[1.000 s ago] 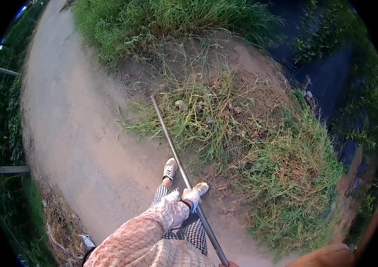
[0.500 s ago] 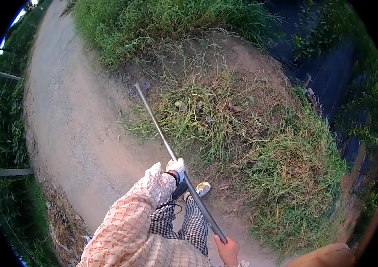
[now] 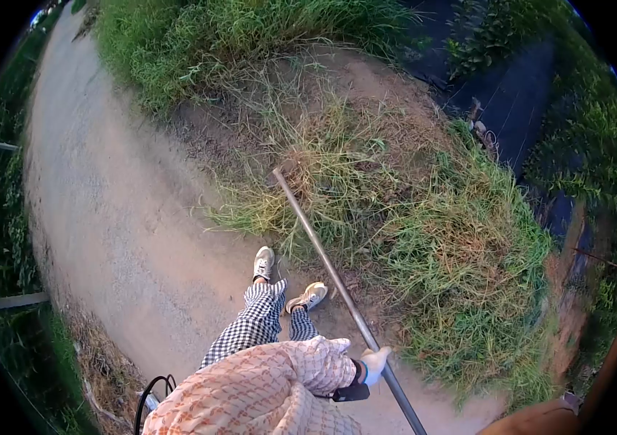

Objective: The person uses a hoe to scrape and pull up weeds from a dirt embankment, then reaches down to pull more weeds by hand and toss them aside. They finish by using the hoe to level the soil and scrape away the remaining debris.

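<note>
My left hand, in a white glove, is closed around a long grey metal pole near the bottom of the view. A dark band and a blue one circle that wrist. From the hand the pole slants up and left to cut grass, where its far tip rests at the pile. Whatever head it carries there is hidden or too blurred to make out. The pole's near end leaves the frame at the bottom. My right hand is out of view.
My shoes stand on the dirt path beside the pile. Tall green grass grows ahead. Dark ground sheeting with plants lies to the right. More cut grass covers the bank at right.
The pole has been drawn back and right, its tip moving from the path edge onto the cut grass. My left hand moved down and right. My right hand left view; a second shoe appeared.
</note>
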`<state>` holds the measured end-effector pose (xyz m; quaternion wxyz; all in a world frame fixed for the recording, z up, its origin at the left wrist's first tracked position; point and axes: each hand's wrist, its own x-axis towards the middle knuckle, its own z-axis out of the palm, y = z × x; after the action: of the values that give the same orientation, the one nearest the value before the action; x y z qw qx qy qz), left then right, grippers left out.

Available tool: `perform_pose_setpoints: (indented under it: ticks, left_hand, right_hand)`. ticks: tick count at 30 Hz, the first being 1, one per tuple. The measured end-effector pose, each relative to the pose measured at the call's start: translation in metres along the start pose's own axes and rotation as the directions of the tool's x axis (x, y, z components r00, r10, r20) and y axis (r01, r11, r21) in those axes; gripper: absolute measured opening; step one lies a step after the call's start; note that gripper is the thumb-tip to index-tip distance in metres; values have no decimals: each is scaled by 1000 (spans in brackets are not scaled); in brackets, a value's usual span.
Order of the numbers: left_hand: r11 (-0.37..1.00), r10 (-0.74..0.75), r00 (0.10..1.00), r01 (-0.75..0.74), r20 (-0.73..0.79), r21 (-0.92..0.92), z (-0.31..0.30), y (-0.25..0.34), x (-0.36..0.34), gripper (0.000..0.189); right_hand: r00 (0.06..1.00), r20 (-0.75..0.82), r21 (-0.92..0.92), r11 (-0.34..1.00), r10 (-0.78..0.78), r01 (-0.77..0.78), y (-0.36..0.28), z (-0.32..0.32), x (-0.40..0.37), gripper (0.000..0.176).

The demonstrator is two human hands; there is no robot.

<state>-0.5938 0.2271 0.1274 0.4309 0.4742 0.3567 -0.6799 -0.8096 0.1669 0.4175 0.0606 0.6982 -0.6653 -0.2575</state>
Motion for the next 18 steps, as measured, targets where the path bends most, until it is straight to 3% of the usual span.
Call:
perform_pose_setpoints:
  ticks: [2,3,5,7,8,9,10,11,12,13,14,16,17,18]
  left_hand:
    - [957,60,996,-38,67,-288,-29,63,-36,22]
    - [978,77,992,-96,-105,-187,-45,83,-26,18]
    - [945,90,983,-136,-161,-298,-94,124,-4,18]
    - [923,247,928,-313,-278,-223,-140,177,-15,18]
    - [962,197,934,-242,-299,-123,-155,214,-56,20]
    - [959,200,884,-264,-422,-99,-199,225,-14,21]
    - [908,311,830,-404,-463,-116,-241,233,22,22]
    - [810,457,754,-572,-471,-131,-254,256,13,21]
    - [847,378,784,-508,-493,-158,-239,290,-44,17]
    - [813,499,757,-577,-422,-74,-257,301,-43,20]
    - [747,475,691,-644,-545,-165,-253,311,-44,26]
    - [846,504,702,-517,-502,127,-268,309,-21,22]
    - [924,335,766,-382,-549,30,-267,297,5,18]
    - [914,342,753,-407,-562,11,-265,271,23,18]
  right_hand:
    - [996,-8,24,996,-85,85,-20,27,1,56]
    - [991,-6,41,990,-134,134,-34,42,-1,55]
    - [967,3,81,964,-253,252,-82,71,-2,55]
    - [934,50,101,932,-354,347,-151,82,-8,53]
    - [945,70,238,925,-320,296,-189,89,-9,45]
    - [953,99,370,899,-288,233,-224,95,-15,38]
    - [927,122,411,868,-354,278,-254,94,-21,42]
    - [897,136,452,832,-421,322,-282,94,-26,46]
    - [876,156,479,811,-456,336,-305,93,-31,46]
    - [855,175,504,791,-488,348,-325,91,-36,46]
    - [833,193,528,770,-519,358,-336,92,-38,46]
    - [839,271,525,803,-471,281,-331,101,-45,46]
    - [840,313,517,822,-442,240,-322,104,-51,45]
    - [826,328,494,828,-459,264,-308,97,-56,46]
